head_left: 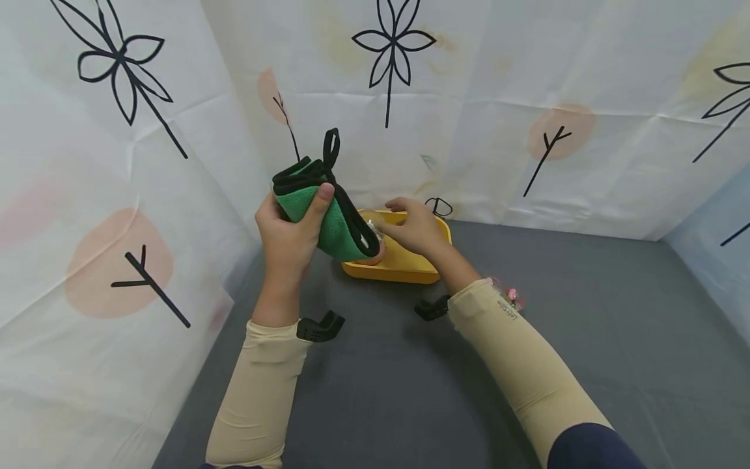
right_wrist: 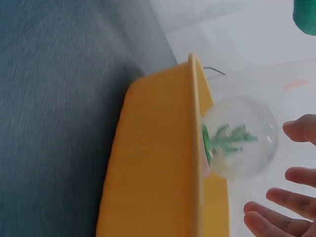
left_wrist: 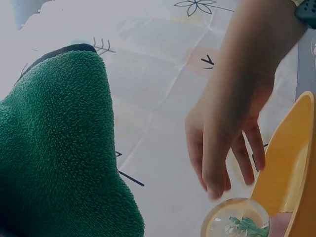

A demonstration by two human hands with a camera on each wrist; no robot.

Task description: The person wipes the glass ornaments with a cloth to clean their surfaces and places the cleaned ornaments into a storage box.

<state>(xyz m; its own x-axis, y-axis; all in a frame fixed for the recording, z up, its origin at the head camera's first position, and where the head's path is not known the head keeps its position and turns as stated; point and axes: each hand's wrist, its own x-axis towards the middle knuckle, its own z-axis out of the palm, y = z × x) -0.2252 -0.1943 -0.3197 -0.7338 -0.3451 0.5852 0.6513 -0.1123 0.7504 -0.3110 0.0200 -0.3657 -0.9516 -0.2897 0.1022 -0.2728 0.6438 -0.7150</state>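
Observation:
My left hand point(head_left: 290, 231) grips a folded green towel point(head_left: 336, 231) with black edging and a hanging loop, holding it up left of the yellow bin point(head_left: 404, 277). The thumb lies across the towel's front. A clear snow globe point(right_wrist: 239, 138) with a green figure inside and a pinkish base stands in the bin; the towel partly hides it in the head view. My right hand point(head_left: 416, 228) hovers over the bin close to the globe. Its fingers point(right_wrist: 301, 175) are spread and slightly bent, and a gap shows between them and the dome in the right wrist view.
The bin stands on a grey cloth-covered table point(head_left: 375, 391), near the back. A white patterned fabric wall point(head_left: 480, 85) rises behind and on the left. A bluish fabric panel point(head_left: 717, 260) borders the right side.

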